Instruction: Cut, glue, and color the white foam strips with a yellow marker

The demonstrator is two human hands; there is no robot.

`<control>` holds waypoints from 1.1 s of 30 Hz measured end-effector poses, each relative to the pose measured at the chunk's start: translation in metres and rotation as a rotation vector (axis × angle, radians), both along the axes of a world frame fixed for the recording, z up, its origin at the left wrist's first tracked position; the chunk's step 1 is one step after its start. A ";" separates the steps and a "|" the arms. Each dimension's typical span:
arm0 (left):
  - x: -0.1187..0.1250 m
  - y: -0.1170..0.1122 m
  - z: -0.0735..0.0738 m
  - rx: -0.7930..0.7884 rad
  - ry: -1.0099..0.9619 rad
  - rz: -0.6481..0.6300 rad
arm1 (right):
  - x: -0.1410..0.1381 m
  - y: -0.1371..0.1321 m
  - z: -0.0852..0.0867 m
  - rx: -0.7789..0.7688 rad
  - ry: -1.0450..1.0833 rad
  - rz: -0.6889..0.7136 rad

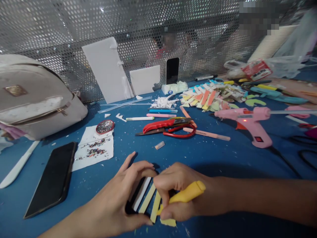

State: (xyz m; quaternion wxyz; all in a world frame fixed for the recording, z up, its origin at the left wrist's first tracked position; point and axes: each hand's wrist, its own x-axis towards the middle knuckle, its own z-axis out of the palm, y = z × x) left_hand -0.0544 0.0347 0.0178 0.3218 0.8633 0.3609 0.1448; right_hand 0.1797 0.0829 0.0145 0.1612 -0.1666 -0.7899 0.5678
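Observation:
My right hand (178, 193) is closed around a yellow marker (188, 193), its tip low over the strips. Thumb and fingers of my left hand (123, 195) grip the edges of a dark flat object (130, 206), whose kind I cannot make out. Across it lie a white strip (143, 193) and narrow pale yellow strips (148, 198). Another yellow piece (168, 222) shows below my right thumb. My right fingers hide part of the strips and the marker's tip.
Beyond my hands lie red-handled scissors (158, 125), a small marker cap (159, 145) and several markers (140, 118). A pink glue gun (250, 122) with a cord is at right, behind it a pile of coloured strips (205, 94). A phone (53, 177) and backpack (37, 96) are left.

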 end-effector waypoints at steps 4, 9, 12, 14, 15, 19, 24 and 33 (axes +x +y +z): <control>0.000 -0.001 0.001 0.000 0.015 0.005 | 0.000 -0.001 -0.002 0.021 -0.005 0.003; -0.001 -0.002 0.000 0.015 0.008 0.004 | -0.002 -0.001 -0.001 0.022 0.016 -0.012; -0.001 -0.001 0.000 0.023 0.013 0.003 | -0.002 -0.001 -0.003 0.056 0.023 -0.007; 0.000 -0.001 0.001 0.024 0.020 -0.001 | -0.001 -0.001 -0.003 0.022 0.023 0.025; 0.000 -0.001 0.001 0.027 0.019 -0.001 | -0.001 -0.001 -0.003 0.017 0.024 0.022; 0.001 -0.001 0.002 0.038 0.005 -0.002 | -0.001 -0.001 -0.002 0.075 0.024 -0.027; 0.000 -0.001 0.001 0.032 0.000 0.008 | -0.001 -0.001 -0.004 0.085 0.030 -0.028; 0.002 0.000 0.004 0.045 -0.019 -0.004 | -0.002 -0.001 -0.008 0.171 0.106 -0.036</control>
